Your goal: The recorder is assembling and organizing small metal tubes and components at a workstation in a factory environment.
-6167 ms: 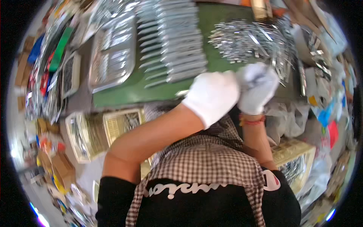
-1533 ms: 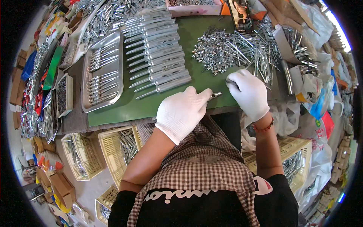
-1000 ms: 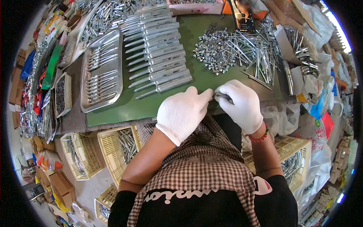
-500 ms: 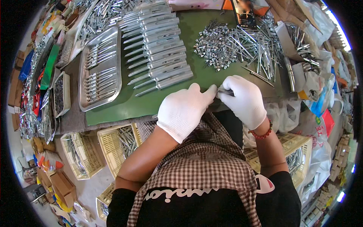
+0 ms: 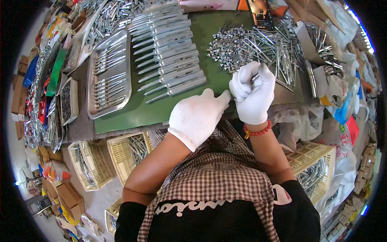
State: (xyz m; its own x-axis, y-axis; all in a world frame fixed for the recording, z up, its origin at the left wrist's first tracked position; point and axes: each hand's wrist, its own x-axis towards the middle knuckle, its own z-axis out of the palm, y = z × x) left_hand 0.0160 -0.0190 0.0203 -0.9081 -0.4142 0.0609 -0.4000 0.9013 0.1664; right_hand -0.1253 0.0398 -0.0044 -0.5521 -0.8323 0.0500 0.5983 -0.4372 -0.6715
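Observation:
At the near edge of the green work mat [image 5: 121, 126], my left hand [image 5: 198, 117] in a white glove is closed, palm down. A short end of a metal rod [image 5: 166, 123] pokes out beside its wrist; the glove hides the rest. My right hand [image 5: 253, 94], also gloved, is raised with curled fingers over the mat's near right part. Something small and dark shows between its fingers, too hidden to name. Just beyond it lie a heap of small metal sleeves [image 5: 229, 47] and a pile of thin metal rods [image 5: 278, 50]. Left of my hands, pointed metal tools [image 5: 181, 80] lie in a stacked row.
A steel tray [image 5: 130, 86] holding slim metal parts stands on the left. A phone [image 5: 260, 14] leans at the back. A metal cylinder [image 5: 310, 78] lies at the right edge. Cream plastic baskets [image 5: 96, 169] with metal parts stand below the table.
My right hand has moved up and turned, away from my left fingertips and the grey metal piece it was pinching there. My left hand has stayed nearly in place.

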